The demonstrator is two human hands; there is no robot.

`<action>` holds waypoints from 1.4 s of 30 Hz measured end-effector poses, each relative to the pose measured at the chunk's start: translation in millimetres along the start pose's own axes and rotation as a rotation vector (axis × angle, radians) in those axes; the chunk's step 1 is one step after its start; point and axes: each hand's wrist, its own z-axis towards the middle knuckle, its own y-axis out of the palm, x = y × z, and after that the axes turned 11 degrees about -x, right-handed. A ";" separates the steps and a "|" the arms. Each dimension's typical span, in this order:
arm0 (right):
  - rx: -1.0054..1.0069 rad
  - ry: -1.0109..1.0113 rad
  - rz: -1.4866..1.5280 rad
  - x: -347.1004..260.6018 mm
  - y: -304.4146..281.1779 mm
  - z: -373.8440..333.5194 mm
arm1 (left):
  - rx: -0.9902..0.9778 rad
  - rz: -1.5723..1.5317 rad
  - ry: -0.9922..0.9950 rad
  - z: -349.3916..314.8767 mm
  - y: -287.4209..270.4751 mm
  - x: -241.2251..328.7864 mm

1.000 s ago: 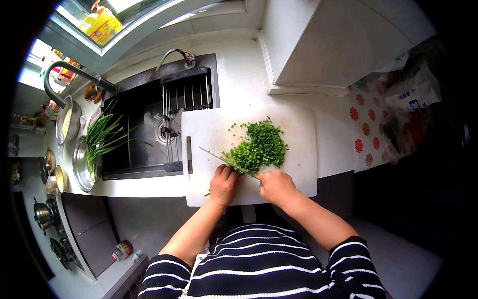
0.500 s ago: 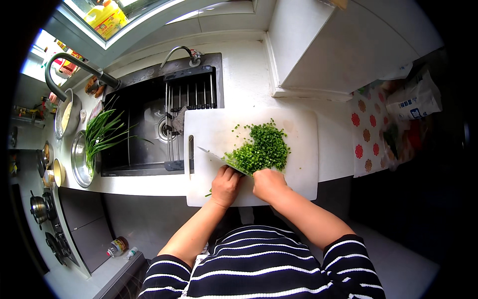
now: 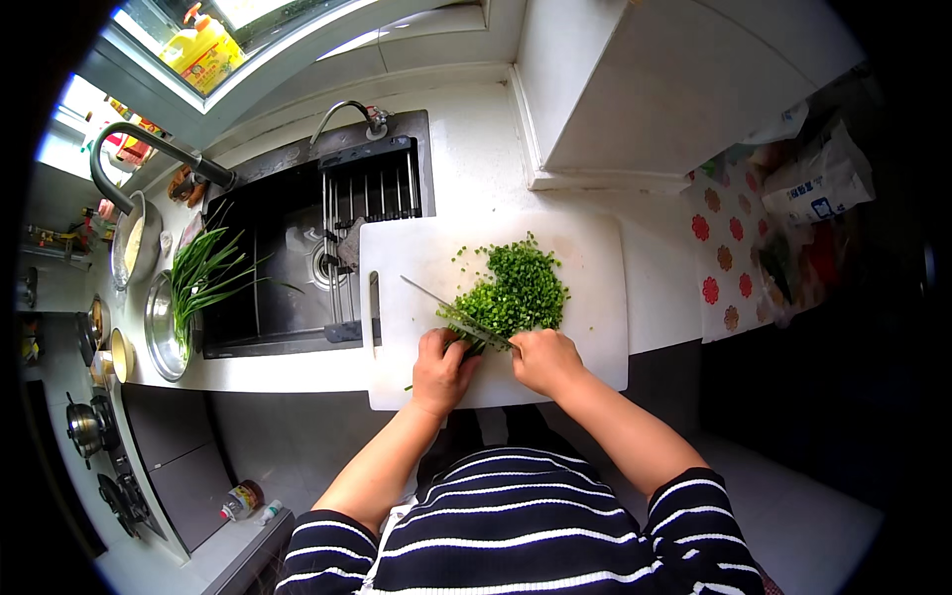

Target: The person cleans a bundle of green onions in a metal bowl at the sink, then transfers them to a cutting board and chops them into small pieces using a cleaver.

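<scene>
A white cutting board (image 3: 595,377) lies on the counter before me, its front edge jutting over. My right hand (image 3: 547,361) is closed round the handle of a kitchen knife (image 3: 436,297), whose blade slants up to the left. Beside the blade, the fingers of my left hand (image 3: 441,371) are curled, pressing a small bunch of chives onto the board; most of the bunch is hidden beneath them. Finely chopped chives (image 3: 518,286) form a heap just beyond the knife, with some bits scattered around it.
Left of the board is a dark sink (image 3: 288,258) with a rack across it and a grey faucet (image 3: 164,139). A steel bowl (image 3: 161,332) holds long uncut chives (image 3: 206,273). At right lies a flower-patterned cloth (image 3: 722,228) with plastic bags (image 3: 818,183).
The knife blade has lifted from lower against the chives and now stands out more clearly above the heap. My right hand has shifted slightly right. The whole view has tilted a little.
</scene>
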 end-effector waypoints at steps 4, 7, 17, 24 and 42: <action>0.010 -0.034 -0.017 -0.3 5.3 -15.1 | 0.011 0.023 0.013 1.0 -6.2 4.6; 0.043 -0.029 -0.016 -1.5 8.5 -17.6 | 0.021 0.017 0.020 1.3 -2.7 4.7; 0.065 -0.014 0.000 -4.9 5.5 -18.5 | -0.015 0.061 -0.012 1.2 -0.2 9.5; 0.041 -0.031 -0.001 -7.7 5.2 -22.3 | 0.010 0.073 0.025 -2.2 4.9 0.4; 0.010 0.057 0.049 -17.5 14.7 -18.8 | -0.018 0.139 0.029 -1.8 7.2 -1.4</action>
